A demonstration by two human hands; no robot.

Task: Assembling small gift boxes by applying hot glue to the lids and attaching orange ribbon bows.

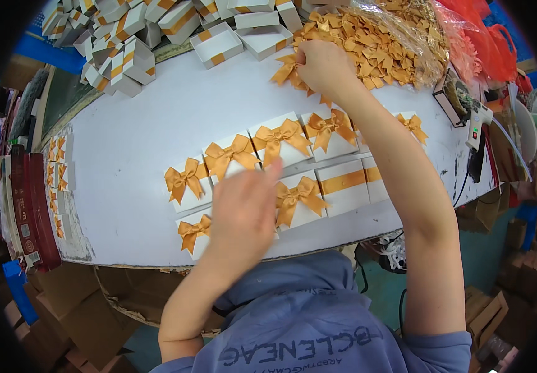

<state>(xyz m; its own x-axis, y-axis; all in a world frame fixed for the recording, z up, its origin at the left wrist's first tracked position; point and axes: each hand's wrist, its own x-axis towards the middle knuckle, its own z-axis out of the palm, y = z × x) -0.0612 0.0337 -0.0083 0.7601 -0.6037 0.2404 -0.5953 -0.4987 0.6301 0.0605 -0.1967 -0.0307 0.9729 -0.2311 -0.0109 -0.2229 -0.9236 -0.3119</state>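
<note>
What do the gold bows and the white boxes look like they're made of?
Gold bows: probably satin ribbon, likely synthetic, going by the soft sheen and loose folds. White boxes: likely smooth paperboard, judging by their crisp corners and thin walls.

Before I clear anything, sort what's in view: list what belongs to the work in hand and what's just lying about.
Belongs:
- Gold satin bows, piled loose; the right hand touches one.
- White rectangular boxes with gold ribbon bands, rowed near the left hand.

Apparently lying about:
- Red plastic bag.
- Dark red upright box.
- Brown cardboard cartons.
</note>
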